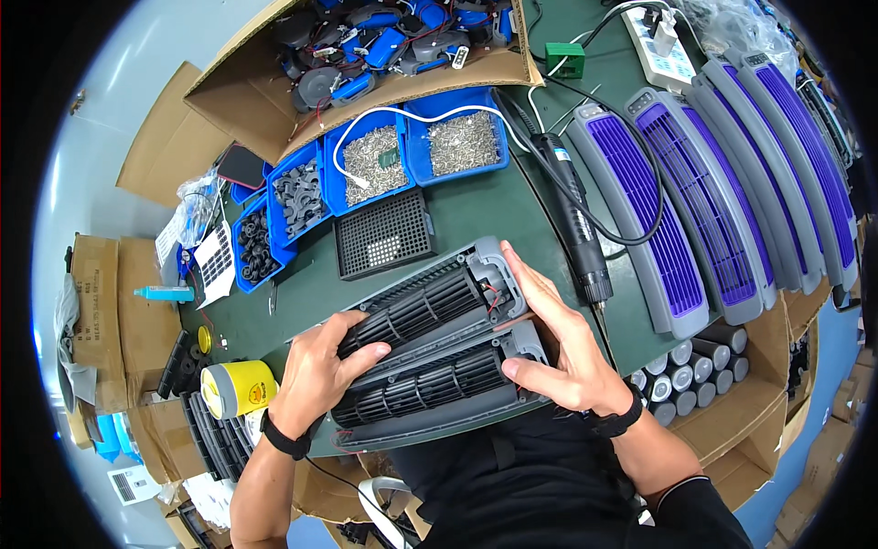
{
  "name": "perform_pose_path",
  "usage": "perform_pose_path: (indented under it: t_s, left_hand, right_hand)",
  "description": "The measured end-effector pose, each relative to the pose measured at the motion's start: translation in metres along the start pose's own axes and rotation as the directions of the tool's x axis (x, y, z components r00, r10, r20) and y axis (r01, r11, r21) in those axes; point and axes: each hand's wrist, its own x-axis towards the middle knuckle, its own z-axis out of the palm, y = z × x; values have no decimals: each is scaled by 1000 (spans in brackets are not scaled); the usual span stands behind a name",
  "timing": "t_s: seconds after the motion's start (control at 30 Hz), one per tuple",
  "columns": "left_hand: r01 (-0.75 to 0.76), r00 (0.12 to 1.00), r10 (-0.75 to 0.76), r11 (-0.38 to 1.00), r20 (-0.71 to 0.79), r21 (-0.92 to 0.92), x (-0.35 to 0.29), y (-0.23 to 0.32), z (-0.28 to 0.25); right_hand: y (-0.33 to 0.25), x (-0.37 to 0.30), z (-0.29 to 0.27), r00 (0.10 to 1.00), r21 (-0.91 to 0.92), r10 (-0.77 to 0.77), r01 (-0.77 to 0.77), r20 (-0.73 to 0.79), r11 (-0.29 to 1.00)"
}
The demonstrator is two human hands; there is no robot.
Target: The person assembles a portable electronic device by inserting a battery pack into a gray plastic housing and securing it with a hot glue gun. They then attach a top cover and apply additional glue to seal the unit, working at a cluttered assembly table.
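Note:
Two long grey fan housings lie side by side at the table's near edge, each with a ribbed black fan roller inside. My left hand (314, 373) grips their left ends, its fingers over the far housing (489, 267) and its thumb lying across toward the gap between the two. My right hand (578, 359) clasps the right ends, fingers along the far housing's outer end and thumb on the near housing (523, 342). Thin red wires show at the far housing's right end. Both palms' undersides are hidden.
Beyond the housings are a black perforated tray (384, 236) and blue bins (462, 151) of screws and small dark parts. An open cardboard box (247, 87) holds blue-and-grey motors. At right lie an electric screwdriver (576, 220) with its cord and several purple-grilled panels (645, 215). A yellow container (240, 389) stands left.

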Motion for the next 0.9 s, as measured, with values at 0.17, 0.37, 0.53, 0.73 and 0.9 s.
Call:
perform_pose_path:
  t_s: [0.17, 0.37, 0.53, 0.73, 0.9]
  left_hand:
    - [38, 998, -38, 999, 59, -10, 2, 2, -4]
    - [-6, 999, 6, 1000, 34, -15, 2, -4, -1]
    - [-3, 999, 4, 1000, 42, -18, 2, -5, -1]
    - [2, 999, -1, 999, 34, -38, 3, -6, -1]
    - [-19, 1000, 19, 999, 17, -33, -1, 0, -8]
  right_hand:
    - [-2, 1, 0, 1000, 10, 25, -25, 2, 1000]
    - [-7, 1, 1, 995, 46, 97, -97, 6, 994]
    - [-5, 1, 1, 998, 19, 57, -57, 7, 998]
    - [-6, 2, 2, 998, 6, 52, -52, 19, 999]
    - [0, -1, 6, 998, 69, 65, -64, -15, 996]
